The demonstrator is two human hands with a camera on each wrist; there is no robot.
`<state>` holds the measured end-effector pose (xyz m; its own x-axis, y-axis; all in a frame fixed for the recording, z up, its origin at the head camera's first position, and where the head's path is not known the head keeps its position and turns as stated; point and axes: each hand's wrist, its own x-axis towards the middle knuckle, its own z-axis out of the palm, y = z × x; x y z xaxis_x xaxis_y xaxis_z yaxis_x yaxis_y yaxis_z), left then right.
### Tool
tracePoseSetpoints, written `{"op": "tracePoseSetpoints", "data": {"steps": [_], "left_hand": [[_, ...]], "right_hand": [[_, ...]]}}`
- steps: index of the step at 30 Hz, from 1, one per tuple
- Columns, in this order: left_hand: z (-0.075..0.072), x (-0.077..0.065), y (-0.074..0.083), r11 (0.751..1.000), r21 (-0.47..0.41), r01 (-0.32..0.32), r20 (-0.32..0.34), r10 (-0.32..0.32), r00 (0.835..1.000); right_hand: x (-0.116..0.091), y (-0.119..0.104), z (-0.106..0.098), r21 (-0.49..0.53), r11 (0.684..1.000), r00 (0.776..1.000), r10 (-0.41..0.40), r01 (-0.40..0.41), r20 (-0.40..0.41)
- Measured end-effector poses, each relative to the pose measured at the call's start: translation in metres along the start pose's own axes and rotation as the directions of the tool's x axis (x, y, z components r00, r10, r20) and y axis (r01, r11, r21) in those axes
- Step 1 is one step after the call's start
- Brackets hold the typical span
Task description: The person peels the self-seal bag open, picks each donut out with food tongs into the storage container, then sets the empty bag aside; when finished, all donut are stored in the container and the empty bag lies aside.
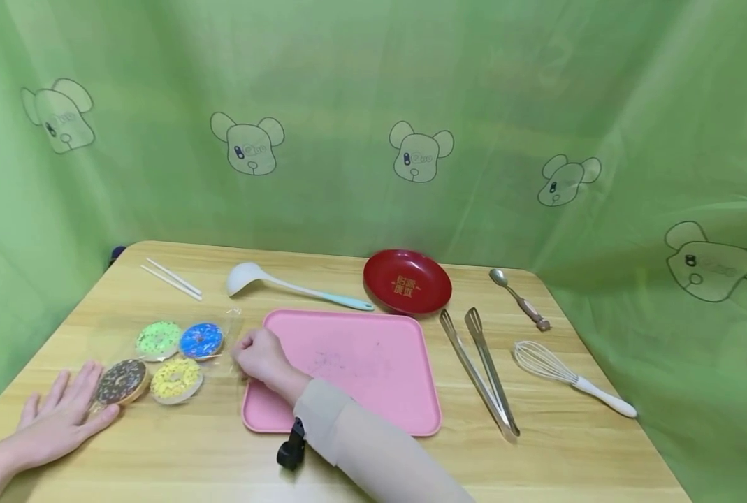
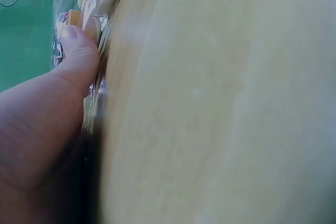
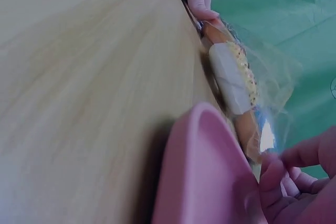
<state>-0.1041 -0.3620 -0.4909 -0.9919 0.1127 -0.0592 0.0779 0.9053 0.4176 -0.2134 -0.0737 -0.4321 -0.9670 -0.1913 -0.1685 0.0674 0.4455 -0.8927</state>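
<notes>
Several sprinkled doughnuts lie inside a clear plastic bag (image 3: 278,72) on the left of the table: a green doughnut (image 1: 158,340), a blue doughnut (image 1: 201,340), a chocolate-brown doughnut (image 1: 121,381) and a yellow doughnut (image 1: 175,379). My left hand (image 1: 59,423) lies with its fingers straight and spread on the bag's left side, its thumb against the bag near the brown doughnut. With thumb and curled fingers, my right hand (image 1: 265,358) pinches the bag's right edge, over the left side of a pink tray (image 1: 360,370).
Behind the tray are a white ladle (image 1: 285,283) with a blue handle, a red plate (image 1: 436,286) and two white sticks (image 1: 172,278). To the right lie metal tongs (image 1: 483,374), a spoon (image 1: 518,299) and a whisk (image 1: 574,379). A green curtain (image 1: 348,84) surrounds the table.
</notes>
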Motion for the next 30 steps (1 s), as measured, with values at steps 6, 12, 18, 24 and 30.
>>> {"op": "tracePoseSetpoints", "data": {"steps": [6, 12, 18, 24, 30], "left_hand": [[-0.002, -0.001, -0.007, 1.000, 0.006, 0.008, 0.007, -0.008, 1.000], [-0.003, -0.001, -0.009, 1.000, 0.029, -0.003, -0.008, 0.003, 1.000], [-0.007, 0.001, -0.007, 0.999, 0.032, -0.002, -0.004, 0.002, 1.000], [-0.005, -0.001, -0.002, 0.999, 0.034, -0.011, -0.013, 0.011, 1.000], [-0.002, -0.001, 0.003, 0.999, 0.030, -0.012, -0.023, 0.012, 1.000]], "right_hand": [[-0.002, 0.003, -0.006, 0.106, 0.994, 0.999, 0.009, -0.013, 0.033], [-0.006, 0.009, -0.013, 0.215, 0.975, 0.996, 0.039, -0.057, 0.086], [0.004, -0.003, -0.016, 0.076, 0.995, 0.998, -0.059, 0.058, 0.015], [0.019, -0.020, 0.001, -0.116, 0.990, 0.997, -0.081, 0.079, -0.011], [0.027, -0.024, 0.013, -0.206, 0.979, 0.998, 0.003, -0.015, -0.057]]}}
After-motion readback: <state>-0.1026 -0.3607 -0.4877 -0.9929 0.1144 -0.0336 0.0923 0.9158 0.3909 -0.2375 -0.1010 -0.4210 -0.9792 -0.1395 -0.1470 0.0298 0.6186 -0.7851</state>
